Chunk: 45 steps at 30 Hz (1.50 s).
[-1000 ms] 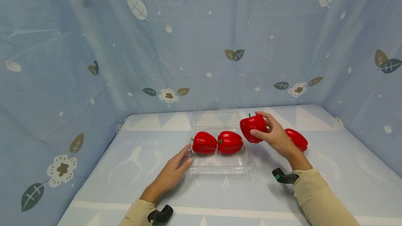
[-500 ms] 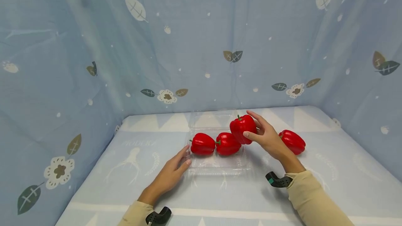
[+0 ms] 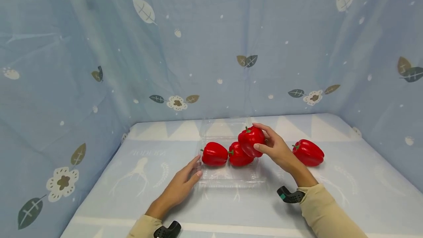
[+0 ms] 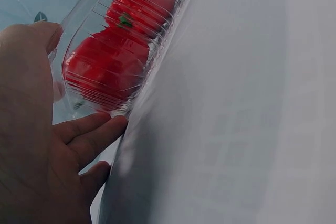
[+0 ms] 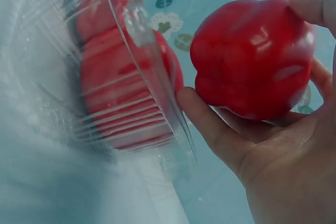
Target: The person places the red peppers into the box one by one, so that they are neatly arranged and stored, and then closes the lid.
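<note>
a clear container (image 3: 228, 175) is holding two red peppers (image 3: 214, 154). over its right side, the right hand (image 3: 280, 153) is gripping a third pepper (image 3: 249, 140); the left hand (image 3: 180, 186) is touching the container's left wall, fingers (image 4: 100, 137) extending. a fourth pepper (image 3: 308, 152) is lying on the desk (image 3: 244, 208).

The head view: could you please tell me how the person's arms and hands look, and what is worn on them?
The left sleeve and right sleeve are plain beige. Each wrist carries a curved black device, left and right; the right one shows a small green patch. The left hand and right hand are bare, without gloves.
</note>
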Motion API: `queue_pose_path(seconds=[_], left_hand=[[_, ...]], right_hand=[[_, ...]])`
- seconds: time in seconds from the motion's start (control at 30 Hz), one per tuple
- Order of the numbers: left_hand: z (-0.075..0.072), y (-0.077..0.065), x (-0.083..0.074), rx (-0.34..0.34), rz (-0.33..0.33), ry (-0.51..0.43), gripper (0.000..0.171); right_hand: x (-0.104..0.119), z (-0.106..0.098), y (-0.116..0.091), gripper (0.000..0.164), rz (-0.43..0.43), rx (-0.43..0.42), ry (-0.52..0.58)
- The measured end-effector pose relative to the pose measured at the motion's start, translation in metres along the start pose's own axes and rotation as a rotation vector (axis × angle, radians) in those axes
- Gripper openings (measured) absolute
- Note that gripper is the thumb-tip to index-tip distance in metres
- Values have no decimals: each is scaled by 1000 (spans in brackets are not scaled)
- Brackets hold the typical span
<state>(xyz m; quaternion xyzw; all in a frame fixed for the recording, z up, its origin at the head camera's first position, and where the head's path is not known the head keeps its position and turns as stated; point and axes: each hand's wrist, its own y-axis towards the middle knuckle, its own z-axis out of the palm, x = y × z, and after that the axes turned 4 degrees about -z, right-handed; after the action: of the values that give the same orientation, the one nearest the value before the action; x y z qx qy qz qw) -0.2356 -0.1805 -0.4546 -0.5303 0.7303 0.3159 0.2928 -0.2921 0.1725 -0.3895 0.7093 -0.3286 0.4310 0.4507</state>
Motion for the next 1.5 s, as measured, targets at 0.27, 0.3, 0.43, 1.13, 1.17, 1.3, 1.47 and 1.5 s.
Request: queue_pose_path(seconds=[0.27, 0.3, 0.43, 1.13, 1.17, 1.3, 1.47, 1.5], left_hand=[[1, 1, -1, -1, 15, -9, 61], [1, 1, -1, -3, 13, -8, 60], [0, 0, -1, -11, 20, 3, 60], [1, 2, -1, 2, 10, 7, 60], [0, 2, -1, 1, 9, 9, 60], [0, 2, -1, -2, 11, 10, 59], [0, 2, -2, -3, 11, 8, 59], [0, 2, -2, -1, 10, 6, 59]], right_hand=[[1, 6, 3, 83, 22, -16, -30], [1, 7, 3, 83, 20, -11, -32], [-1, 9, 5, 81, 15, -8, -39], [14, 26, 4, 79, 15, 28, -94], [14, 27, 4, 79, 19, 31, -94], [17, 29, 4, 78, 23, 41, -92], [20, 33, 3, 79, 29, 48, -84], [20, 34, 3, 78, 33, 51, -82]])
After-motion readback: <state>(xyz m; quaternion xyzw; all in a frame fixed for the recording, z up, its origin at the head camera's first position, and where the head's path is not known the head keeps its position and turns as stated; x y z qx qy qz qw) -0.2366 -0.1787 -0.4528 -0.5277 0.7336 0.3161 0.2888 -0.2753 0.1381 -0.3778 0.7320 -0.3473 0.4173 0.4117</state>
